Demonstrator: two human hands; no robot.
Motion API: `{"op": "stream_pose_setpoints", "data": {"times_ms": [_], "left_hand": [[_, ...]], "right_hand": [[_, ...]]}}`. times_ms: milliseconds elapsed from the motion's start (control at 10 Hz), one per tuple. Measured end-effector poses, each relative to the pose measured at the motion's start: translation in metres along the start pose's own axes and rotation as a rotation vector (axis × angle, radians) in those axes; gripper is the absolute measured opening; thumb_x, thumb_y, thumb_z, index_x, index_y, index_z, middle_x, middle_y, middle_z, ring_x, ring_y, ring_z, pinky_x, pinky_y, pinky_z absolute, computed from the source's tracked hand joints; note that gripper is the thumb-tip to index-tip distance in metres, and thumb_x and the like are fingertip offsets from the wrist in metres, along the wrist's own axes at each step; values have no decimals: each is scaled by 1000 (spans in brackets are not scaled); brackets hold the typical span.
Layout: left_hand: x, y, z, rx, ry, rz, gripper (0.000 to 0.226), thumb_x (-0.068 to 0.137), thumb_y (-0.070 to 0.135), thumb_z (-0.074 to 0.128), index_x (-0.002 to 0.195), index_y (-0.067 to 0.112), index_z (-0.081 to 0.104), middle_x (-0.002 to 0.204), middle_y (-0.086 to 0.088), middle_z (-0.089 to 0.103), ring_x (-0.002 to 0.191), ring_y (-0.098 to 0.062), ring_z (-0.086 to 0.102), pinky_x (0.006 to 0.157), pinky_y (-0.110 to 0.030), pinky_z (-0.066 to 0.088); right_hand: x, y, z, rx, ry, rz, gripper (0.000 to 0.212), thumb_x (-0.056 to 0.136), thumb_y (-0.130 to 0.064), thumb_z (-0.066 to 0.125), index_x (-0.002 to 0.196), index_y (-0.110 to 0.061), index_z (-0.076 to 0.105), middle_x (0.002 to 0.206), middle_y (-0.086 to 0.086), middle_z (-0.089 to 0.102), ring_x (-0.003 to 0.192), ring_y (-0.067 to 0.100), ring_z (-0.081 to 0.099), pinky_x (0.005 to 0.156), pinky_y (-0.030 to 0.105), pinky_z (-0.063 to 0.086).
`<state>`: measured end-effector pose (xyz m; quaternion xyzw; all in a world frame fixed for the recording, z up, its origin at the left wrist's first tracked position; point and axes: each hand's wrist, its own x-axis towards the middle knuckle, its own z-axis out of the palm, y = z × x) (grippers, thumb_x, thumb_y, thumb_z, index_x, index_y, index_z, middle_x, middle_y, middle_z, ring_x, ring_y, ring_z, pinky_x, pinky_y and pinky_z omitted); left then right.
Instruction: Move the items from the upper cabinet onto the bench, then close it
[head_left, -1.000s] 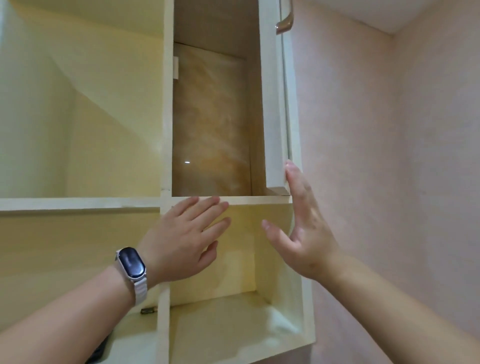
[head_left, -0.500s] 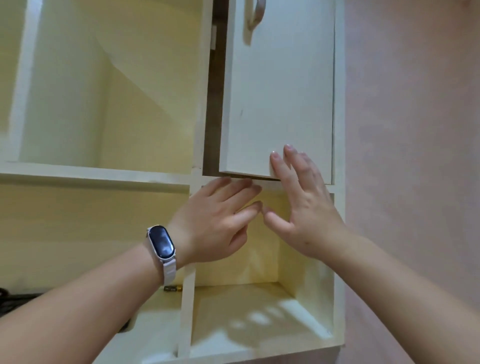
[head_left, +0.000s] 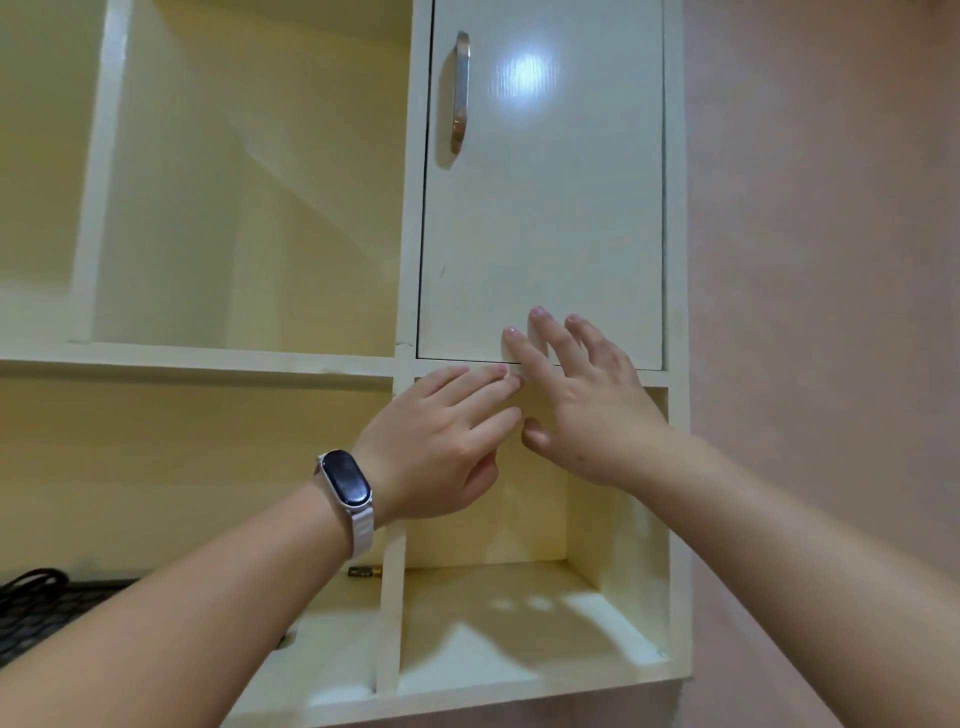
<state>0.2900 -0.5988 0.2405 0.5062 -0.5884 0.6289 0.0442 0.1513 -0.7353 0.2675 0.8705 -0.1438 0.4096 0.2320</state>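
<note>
Cabinet door (head_left: 540, 208) flush in frame, interior hidden. Right hand (head_left: 587, 410) spread flat, fingertips on door's lower edge. Left hand (head_left: 441, 441) spread, empty, just below door. Open compartment below-left of door: small battery (head_left: 364, 572); dark object (head_left: 36, 597) cut off by frame edge, unidentifiable.

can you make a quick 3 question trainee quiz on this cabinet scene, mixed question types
1. True or false: the cabinet door sits flush in its frame.
2. Which hand has fingertips on the door's lower edge? A) left hand B) right hand C) neither
3. Fill in: the smartwatch is worn on the ___ wrist.

Key
1. True: the door looks shut, its handle untouched.
2. B: the right fingertips rest on the door; both hands are open and empty.
3. left
</note>
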Motion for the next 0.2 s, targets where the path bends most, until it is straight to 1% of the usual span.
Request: {"op": "stream_pose_setpoints", "data": {"times_ms": [100,200], "left_hand": [[0,4,-7,-2,-57,-10,33,79,18,53,107,8,67,136,-16,57,132,-34,48,106,-47,38],[0,13,-15,-8,-90,-69,36,78,21,58,111,7,66,134,-18,58,129,-36,50,105,-48,39]], "right_hand": [[-1,-3,-17,-3,-32,-27,83,88,-49,49,152,-37,-3,163,-2,-6,148,28,1,116,42,16],[-9,-2,-36,-16,-38,-56,72,89,-51,46,150,-34,13,161,0,10,145,27,13,113,41,23]]}}
